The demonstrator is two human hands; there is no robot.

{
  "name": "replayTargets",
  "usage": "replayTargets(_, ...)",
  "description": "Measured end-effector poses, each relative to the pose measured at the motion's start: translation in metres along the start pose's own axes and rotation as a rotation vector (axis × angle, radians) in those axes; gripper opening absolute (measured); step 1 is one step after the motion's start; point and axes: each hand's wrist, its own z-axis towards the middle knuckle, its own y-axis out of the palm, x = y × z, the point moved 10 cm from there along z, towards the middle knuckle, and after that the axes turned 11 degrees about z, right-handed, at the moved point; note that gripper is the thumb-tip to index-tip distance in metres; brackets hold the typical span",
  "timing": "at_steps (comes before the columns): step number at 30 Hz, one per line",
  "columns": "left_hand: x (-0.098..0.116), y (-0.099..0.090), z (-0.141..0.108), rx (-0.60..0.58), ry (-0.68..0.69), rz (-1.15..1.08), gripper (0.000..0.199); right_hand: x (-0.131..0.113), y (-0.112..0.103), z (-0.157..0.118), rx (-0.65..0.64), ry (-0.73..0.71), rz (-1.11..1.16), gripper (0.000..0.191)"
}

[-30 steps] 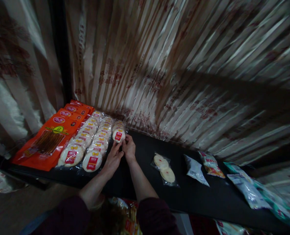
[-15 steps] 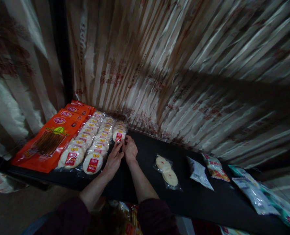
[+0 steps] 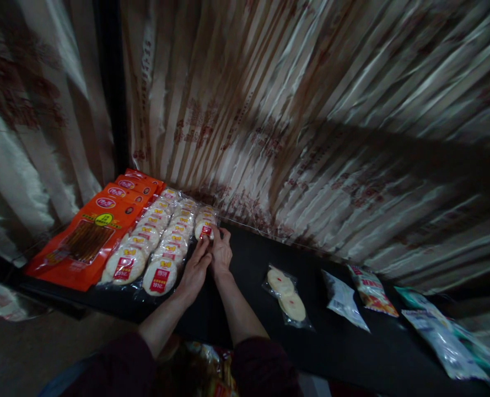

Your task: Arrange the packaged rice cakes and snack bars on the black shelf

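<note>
1. The fingers of the left hand (image 3: 197, 266) reach the near edge of the front cracker pack (image 3: 204, 229), a round, clear-wrapped piece with a red label.
2. The fingers of the right hand (image 3: 221, 255) are bent at that pack's right edge, close beside the left hand; whether either hand pinches the pack or merely touches it, I cannot tell.
3. This pack is the nearest in a short row of overlapping packs on the black shelf (image 3: 251, 264).
4. Just left stand two longer cracker rows (image 3: 171, 242), overlapping likewise.
5. Beyond them, against the outermost row, orange bags (image 3: 88, 242) lie overlapped.
6. Well to the right of the hands lies a clear pack of two round pieces (image 3: 286, 295), then a whitish packet (image 3: 344, 302), a red-and-white packet (image 3: 372, 290) and silvery and green packets (image 3: 443, 342).
7. A creased, printed sheet (image 3: 269, 138) hangs behind.
</note>
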Motion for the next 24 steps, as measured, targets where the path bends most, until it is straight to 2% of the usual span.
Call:
replayTargets(4, 0.002, 0.002, -0.003, 0.025, 0.015, 0.063, 0.047, 0.005, 0.002, 0.001, 0.023, 0.009, 0.042, 0.044)
replayTargets(6, 0.008, 0.003, -0.009, 0.051, 0.065, 0.138, 0.047, 0.008, 0.004, 0.002, 0.017, 0.016, 0.057, 0.044)
replayTargets(11, 0.048, 0.006, -0.039, 0.061, 0.361, 0.365, 0.056, 0.010, 0.006, 0.002, 0.027, 0.015, 0.122, 0.044)
replayTargets(15, 0.080, -0.002, -0.058, 0.022, 0.564, 0.478, 0.052, 0.005, -0.001, -0.003, 0.069, 0.009, 0.105, 0.046)
replayTargets(17, 0.090, -0.013, -0.062, 0.037, 0.630, 0.500, 0.047, 0.001, -0.004, -0.005, 0.084, -0.018, 0.100, 0.047)
replayTargets(24, 0.096, -0.080, -0.061, 0.305, 0.687, 0.552, 0.036, -0.006, -0.009, -0.007, 0.188, -0.091, 0.097, 0.043)
